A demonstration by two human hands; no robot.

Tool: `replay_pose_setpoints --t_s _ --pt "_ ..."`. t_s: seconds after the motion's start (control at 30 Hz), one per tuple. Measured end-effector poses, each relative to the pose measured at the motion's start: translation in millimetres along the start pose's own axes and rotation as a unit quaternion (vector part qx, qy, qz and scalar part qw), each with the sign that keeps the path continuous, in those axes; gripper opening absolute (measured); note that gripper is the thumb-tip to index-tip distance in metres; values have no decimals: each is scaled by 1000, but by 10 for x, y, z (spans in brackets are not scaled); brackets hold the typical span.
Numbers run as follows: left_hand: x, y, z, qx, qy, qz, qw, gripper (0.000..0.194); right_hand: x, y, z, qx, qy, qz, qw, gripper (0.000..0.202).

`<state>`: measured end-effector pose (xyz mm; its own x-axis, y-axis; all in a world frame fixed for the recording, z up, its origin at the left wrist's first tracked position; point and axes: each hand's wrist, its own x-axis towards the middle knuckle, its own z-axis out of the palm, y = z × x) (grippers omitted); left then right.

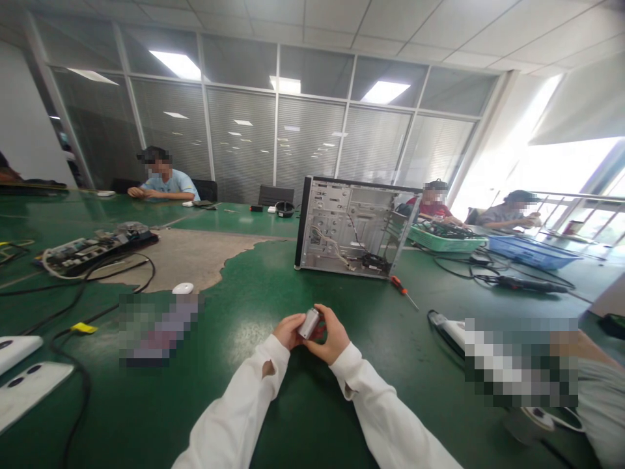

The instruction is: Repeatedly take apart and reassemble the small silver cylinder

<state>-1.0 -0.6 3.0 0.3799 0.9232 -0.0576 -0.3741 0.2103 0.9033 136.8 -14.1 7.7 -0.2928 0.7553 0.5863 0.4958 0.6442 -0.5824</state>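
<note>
A small silver-grey metal cylinder (309, 324) is held up over the green table in front of me. The fingers of my left hand (290, 331) close on its left side. From the right, my right hand (333, 335) grips it between thumb and fingers. The cylinder stands slightly tilted, and its underside is partly hidden by my fingers. Beyond my hands is an open computer case (349, 228), its metal inside and some cables showing. An orange-handled screwdriver (403, 291) lies at the case's lower right corner.
On the left lie a power strip-like board of parts (100, 249), black cables, a blurred phone-like slab (163, 332) and white devices (34, 394). To the right are a green basket (446, 242), a blue basket (532, 253) and a co-worker's arm (596, 384). Other people sit around the table.
</note>
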Motion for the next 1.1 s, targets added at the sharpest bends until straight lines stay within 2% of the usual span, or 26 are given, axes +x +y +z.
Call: replay_pose_setpoints --t_s 0.07,0.13,0.23,0.43,0.53,0.77,0.9,1.1 --pt "8 -5 10 90 31 63 993 35 2 18 -7 -30 -8 -24 999 67" --pt "12 -16 8 182 62 121 974 36 5 35 -12 -59 -22 -40 997 66" --pt "7 -30 -19 280 96 160 942 36 12 38 -12 -79 -36 -49 995 66" --pt "-25 20 -67 388 137 253 876 35 18 -11 -17 -14 -35 -11 999 73" --pt "-30 46 -73 402 148 281 859 34 18 -20 -17 21 -25 -15 999 71" --pt "-35 84 -66 401 171 333 836 29 30 4 1 23 34 -24 999 51" --pt "-42 76 -47 395 178 311 846 30 40 -9 -26 12 47 -34 998 34" --pt "-47 27 17 389 141 267 870 28 59 -20 -50 0 46 -57 997 23"
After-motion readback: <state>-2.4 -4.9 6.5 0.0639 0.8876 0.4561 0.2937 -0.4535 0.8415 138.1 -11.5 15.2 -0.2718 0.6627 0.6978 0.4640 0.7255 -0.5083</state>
